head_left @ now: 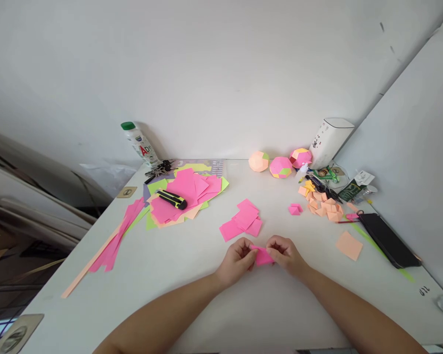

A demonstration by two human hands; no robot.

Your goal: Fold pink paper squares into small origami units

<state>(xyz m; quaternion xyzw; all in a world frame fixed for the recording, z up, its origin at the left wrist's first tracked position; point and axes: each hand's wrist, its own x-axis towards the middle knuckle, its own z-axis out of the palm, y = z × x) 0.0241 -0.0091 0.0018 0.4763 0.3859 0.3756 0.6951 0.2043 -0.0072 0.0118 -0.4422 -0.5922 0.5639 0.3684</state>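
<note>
A piece of pink paper [264, 256] is stretched between both of my hands, low over the white table. My left hand [238, 260] pinches its left end between thumb and fingers. At the right end, my right hand [287, 254] grips the paper the same way. Just beyond my hands lies a loose pile of pink paper squares [241, 220]. One small folded pink piece [295, 209] rests to the right of that pile. Farther right is a heap of folded peach paper pieces [325, 205], with a flat peach square [349, 245] nearer to me.
Pink and green sheets [188, 189] lie at the left with a utility knife [172, 199] on top. Paper strips [114, 241] are beside them. Three paper balls [280, 167] stand near the wall. A white bottle [142, 145] is back left; a black pouch [389, 238] lies right.
</note>
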